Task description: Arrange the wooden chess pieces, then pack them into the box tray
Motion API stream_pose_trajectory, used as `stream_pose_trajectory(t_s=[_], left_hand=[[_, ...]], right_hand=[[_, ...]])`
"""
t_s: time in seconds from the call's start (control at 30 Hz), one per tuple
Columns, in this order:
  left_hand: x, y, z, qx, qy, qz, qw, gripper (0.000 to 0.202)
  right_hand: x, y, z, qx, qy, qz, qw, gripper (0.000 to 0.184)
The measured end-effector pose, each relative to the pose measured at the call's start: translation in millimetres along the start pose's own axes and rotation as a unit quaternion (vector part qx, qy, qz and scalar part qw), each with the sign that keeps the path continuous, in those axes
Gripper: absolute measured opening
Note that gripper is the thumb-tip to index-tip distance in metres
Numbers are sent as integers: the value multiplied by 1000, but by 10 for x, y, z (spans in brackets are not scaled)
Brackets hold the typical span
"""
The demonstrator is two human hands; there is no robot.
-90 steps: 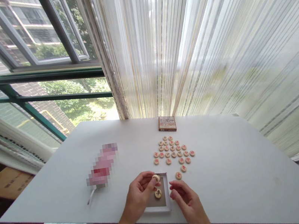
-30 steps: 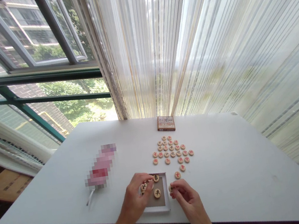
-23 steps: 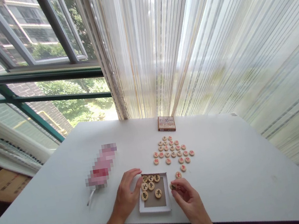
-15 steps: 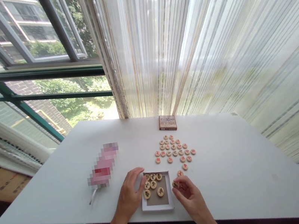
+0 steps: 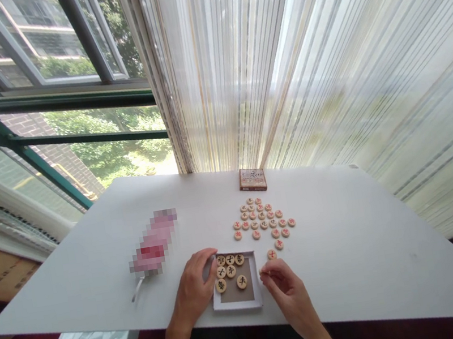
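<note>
A shallow white box [image 5: 238, 306] with a grey-brown bottom sits near the table's front edge. Inside it lie several round wooden Chinese chess pieces [image 5: 231, 271] with dark characters, mostly toward the top and left. My left hand [image 5: 195, 286] curls around the box's left wall, fingers at the far corner and thumb over the near side. Just right of the box, my right hand [image 5: 289, 292] pinches one Chinese chess piece [image 5: 262, 272], mostly hidden by the fingertips and seen edge-on. A red-marked piece [image 5: 271, 254] rests on the table just beyond my right fingers.
Beyond the box, several loose red and black pieces [image 5: 262, 215] lie spread on the white table [image 5: 343, 254]. A small printed brown box [image 5: 253, 179] stands farther back. To the left lies a blurred pink package [image 5: 154, 244]. Window and curtains [image 5: 229, 77] border the far side.
The piece in my right hand has turned from face-up to edge-on, and the fingers cover more of it. My left hand stays at the box. The view has shifted slightly.
</note>
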State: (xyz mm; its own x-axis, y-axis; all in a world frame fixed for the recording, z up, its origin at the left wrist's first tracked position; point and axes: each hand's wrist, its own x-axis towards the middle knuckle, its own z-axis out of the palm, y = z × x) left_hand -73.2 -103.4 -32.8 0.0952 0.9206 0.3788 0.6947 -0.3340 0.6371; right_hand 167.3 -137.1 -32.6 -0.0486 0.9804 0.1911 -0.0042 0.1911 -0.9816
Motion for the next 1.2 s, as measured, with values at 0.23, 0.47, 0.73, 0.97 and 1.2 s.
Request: stream_pose_trajectory(t_s=[0.23, 0.47, 0.73, 0.97, 1.2], left_hand=[[-1, -9, 1, 3, -9, 2, 1000, 24], [-7, -37, 26, -4, 4, -1, 1000, 23], [-5, -77, 49, -2, -1, 1, 1000, 23], [-3, -113, 57, 3, -5, 4, 1000, 22], [0, -81, 44, 4, -2, 7, 1000, 22]], right_hand=[[-29, 29, 8, 10, 14, 16, 1000, 12], [-24, 105, 6, -7, 23, 9, 1000, 18], [-19, 45, 6, -33, 2, -23, 999, 10], [67, -99, 65, -132, -23, -24, 991, 12], [264, -191, 145, -154, 2, -64, 986, 15]])
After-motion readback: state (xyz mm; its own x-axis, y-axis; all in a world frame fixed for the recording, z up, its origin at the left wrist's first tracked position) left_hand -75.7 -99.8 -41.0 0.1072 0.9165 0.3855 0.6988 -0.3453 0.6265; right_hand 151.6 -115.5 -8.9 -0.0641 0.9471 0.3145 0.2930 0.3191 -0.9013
